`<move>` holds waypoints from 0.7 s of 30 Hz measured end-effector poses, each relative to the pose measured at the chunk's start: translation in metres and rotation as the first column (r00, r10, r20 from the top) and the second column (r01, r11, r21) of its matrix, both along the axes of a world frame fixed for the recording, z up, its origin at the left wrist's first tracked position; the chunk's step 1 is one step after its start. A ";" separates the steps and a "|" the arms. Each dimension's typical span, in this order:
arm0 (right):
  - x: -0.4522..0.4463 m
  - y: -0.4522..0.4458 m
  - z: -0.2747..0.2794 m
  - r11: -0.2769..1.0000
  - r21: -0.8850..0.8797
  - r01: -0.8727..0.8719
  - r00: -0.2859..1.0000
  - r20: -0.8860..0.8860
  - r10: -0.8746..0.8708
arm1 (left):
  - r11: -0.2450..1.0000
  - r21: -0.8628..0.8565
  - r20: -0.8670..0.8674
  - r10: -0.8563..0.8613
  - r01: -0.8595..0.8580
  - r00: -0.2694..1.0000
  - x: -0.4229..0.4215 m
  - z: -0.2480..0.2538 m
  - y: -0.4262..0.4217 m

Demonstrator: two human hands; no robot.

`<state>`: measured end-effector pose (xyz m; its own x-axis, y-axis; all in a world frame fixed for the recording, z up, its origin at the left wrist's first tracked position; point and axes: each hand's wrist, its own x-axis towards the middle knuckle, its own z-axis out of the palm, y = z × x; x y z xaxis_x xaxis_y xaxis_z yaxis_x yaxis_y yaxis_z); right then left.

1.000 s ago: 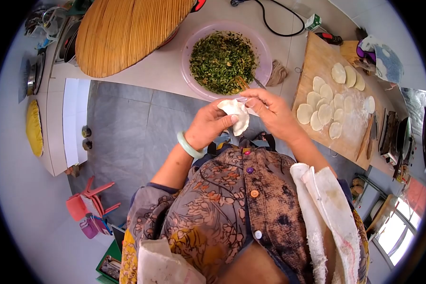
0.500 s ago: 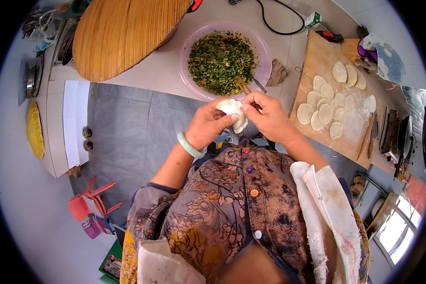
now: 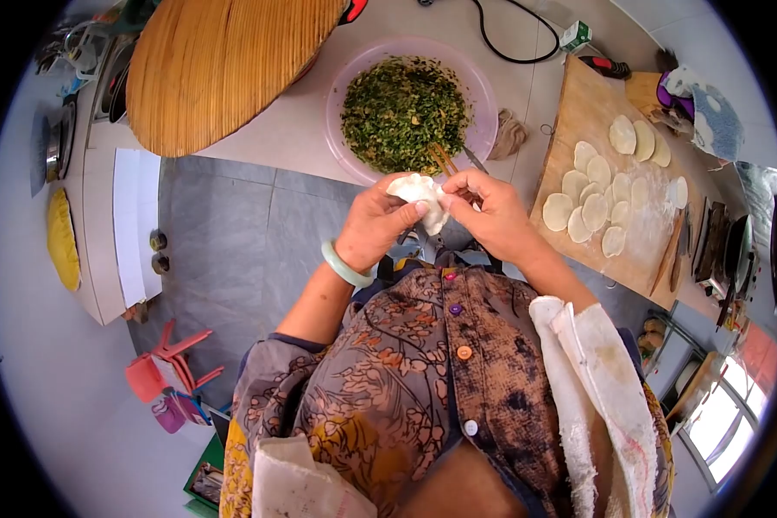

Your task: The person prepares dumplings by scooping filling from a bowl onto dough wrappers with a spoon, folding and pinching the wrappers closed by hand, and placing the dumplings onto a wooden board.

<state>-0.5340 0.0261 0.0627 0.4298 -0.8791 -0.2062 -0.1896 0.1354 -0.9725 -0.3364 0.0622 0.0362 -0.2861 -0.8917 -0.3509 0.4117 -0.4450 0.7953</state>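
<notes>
Head view: the bare left hand (image 3: 367,223) clasped a folded white dough piece (image 3: 415,191), probably steadying it, at six o'clock from a round pink plastic bowl (image 3: 483,108); the bare right hand (image 3: 499,217) pinched the dough's three-o'clock edge.

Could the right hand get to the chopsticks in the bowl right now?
Probably yes: the right hand is close to the chopsticks and nothing visible blocks the way, though its fingers are pinching the folded dough.
</notes>
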 end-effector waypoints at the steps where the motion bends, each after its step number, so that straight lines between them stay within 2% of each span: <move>1: 0.001 -0.001 -0.002 1.000 0.000 0.008 1.000 -0.005 -0.008 | 1.000 0.002 -0.014 0.005 -0.005 1.000 -0.001 0.000 -0.001; 8: -0.001 -0.009 -0.005 1.000 0.026 -0.005 1.000 -0.022 0.006 | 0.999 -0.029 0.033 -0.018 0.019 0.999 -0.001 -0.001 -0.008; 11: -0.001 -0.012 -0.006 0.999 0.018 0.046 0.996 0.074 -0.048 | 1.000 -0.005 0.023 0.027 -0.027 0.999 -0.001 0.000 -0.013; 14: -0.003 -0.012 -0.004 0.997 -0.003 0.083 0.996 0.037 -0.082 | 0.997 0.017 0.015 0.078 -0.078 0.997 -0.001 0.000 -0.016; 17: -0.005 -0.012 -0.004 0.998 -0.044 0.036 0.999 -0.003 -0.036 | 0.995 0.009 -0.005 0.097 -0.097 0.995 -0.001 -0.002 -0.019; 21: -0.002 -0.015 -0.006 0.999 0.004 0.041 0.999 -0.001 -0.041 | 0.997 0.005 0.015 0.081 -0.081 0.997 -0.005 -0.002 -0.020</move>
<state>-0.5363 0.0110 0.0562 0.3937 -0.8949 -0.2100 -0.1847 0.1468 -0.9718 -0.3413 0.0425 0.0341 -0.2080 -0.9095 -0.3599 0.4343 -0.4155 0.7992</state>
